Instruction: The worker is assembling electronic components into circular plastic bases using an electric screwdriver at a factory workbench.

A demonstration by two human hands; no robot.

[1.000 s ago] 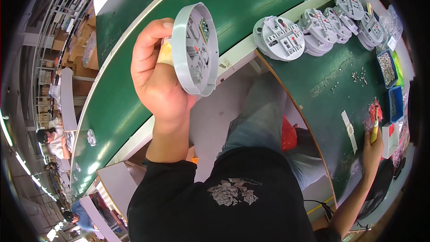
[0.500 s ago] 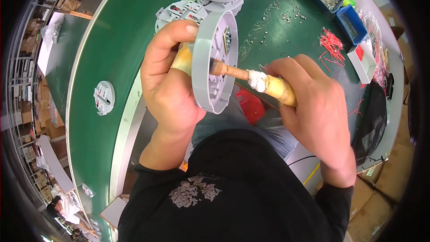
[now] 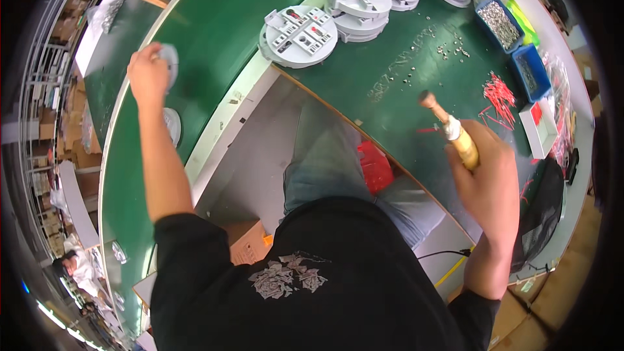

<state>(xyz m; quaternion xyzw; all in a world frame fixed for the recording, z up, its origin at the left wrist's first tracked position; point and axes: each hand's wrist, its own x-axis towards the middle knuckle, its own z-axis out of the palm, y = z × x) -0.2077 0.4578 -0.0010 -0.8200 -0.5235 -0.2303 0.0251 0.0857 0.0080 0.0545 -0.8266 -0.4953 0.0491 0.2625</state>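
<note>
Over the green conveyor belt on the left, my left hand is stretched out, its fingers closed on the edge of a round grey housing. The hand hides part of that housing and motion blurs it. A second round grey housing lies on the belt by my left forearm. Above the green table, my right hand grips a yellow-handled tool. Its brown shaft points up and to the left, with white wrapping where shaft and handle meet. The tool's tip touches nothing.
Stacked round grey housings stand at the table's far edge. Blue bins of small metal parts, red wire pieces and a white box lie at the right. Loose metal bits are scattered midtable. Another person is far left.
My left hand has gone from in front of me to the belt at the left with the grey housing. My right hand has drawn the tool out of the housing, to the right.
</note>
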